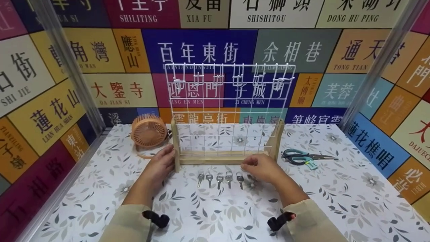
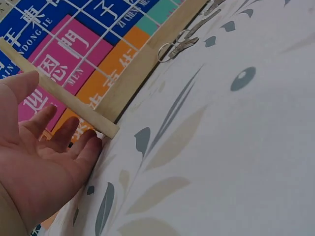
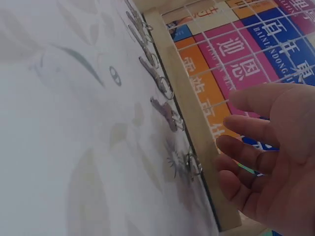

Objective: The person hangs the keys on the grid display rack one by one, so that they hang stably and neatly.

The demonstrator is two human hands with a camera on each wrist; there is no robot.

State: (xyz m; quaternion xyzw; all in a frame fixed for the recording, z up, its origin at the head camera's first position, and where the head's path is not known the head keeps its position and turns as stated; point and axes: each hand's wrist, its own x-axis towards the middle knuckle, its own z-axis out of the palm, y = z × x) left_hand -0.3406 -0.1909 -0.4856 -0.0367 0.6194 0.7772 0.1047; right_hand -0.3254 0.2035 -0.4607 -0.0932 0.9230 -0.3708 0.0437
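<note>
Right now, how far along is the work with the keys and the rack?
Seemingly done: the rack stands upright with hooks near its top, and the keys lie in a row before it. In hand: nothing gripped; the left hand is beside the left post, the right hand near the base. Probably remaining: hanging the keys, since the hooks look bare.
</note>
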